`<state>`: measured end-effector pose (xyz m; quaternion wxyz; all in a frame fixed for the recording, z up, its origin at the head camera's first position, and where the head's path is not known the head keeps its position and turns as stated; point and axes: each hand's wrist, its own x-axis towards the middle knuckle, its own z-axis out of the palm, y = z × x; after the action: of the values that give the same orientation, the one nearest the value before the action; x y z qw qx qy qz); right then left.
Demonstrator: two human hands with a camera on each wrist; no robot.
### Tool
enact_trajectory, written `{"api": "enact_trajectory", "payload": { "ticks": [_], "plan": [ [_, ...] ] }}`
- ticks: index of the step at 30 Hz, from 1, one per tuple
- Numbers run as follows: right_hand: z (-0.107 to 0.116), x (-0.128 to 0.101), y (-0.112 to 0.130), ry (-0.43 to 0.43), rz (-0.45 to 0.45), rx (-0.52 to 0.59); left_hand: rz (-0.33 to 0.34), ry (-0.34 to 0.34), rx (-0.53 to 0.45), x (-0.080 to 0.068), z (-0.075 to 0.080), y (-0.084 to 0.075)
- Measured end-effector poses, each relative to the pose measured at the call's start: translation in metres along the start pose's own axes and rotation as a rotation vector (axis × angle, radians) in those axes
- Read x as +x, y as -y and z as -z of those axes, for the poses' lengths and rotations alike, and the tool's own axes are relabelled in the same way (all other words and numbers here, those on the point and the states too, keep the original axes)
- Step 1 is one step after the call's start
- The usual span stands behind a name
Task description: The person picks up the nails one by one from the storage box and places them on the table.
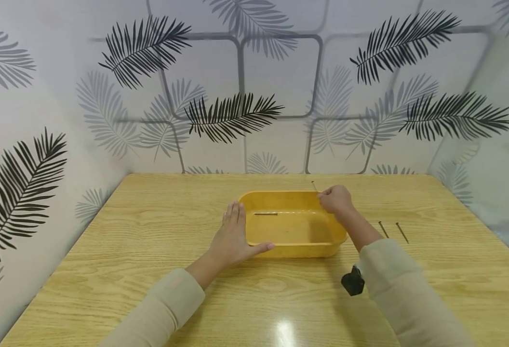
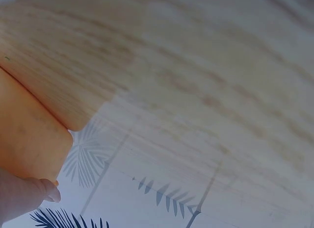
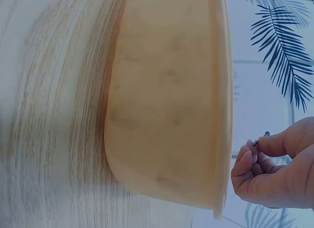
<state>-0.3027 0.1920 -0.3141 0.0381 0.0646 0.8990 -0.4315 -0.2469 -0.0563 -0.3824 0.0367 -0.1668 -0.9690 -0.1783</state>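
hands at the yellow tub, one nail pinched

the left hand is lying flat and relaxed on the table, fingers straight and together, thumb spread out along the near left corner of the yellow tub; it is gripping nothing. the right hand is curling its fingers and pinching a thin nail between thumb and fingertips, and the nail is poking up and back from the fist, over the tub's far right rim. the right wrist view is showing the same pinch just beside the tub's outer wall.

the wooden table is stretching out under both hands. the yellow tub is sitting between the hands, its left wall touching the left hand. a small black object is showing beside the right sleeve, near the person; i cannot tell what it is. one loose nail is lying inside the tub, just right of the left fingertips. two more nails are lying side by side on the table, right of the right forearm.
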Motion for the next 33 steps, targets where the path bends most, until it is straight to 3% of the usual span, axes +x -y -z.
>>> {"api": "enact_trajectory", "payload": {
  "ticks": [6,25,33],
  "plan": [
    [0.005,0.001,-0.002,-0.034,-0.029,0.001,-0.001,-0.005,-0.005,0.000,0.000,0.000],
    [0.023,-0.002,-0.021,-0.029,-0.069,-0.011,-0.005,-0.001,0.007,0.000,0.000,0.000],
    [0.030,-0.004,-0.031,-0.026,-0.051,-0.029,0.000,0.008,-0.003,0.000,-0.001,0.001]
  ]
}}
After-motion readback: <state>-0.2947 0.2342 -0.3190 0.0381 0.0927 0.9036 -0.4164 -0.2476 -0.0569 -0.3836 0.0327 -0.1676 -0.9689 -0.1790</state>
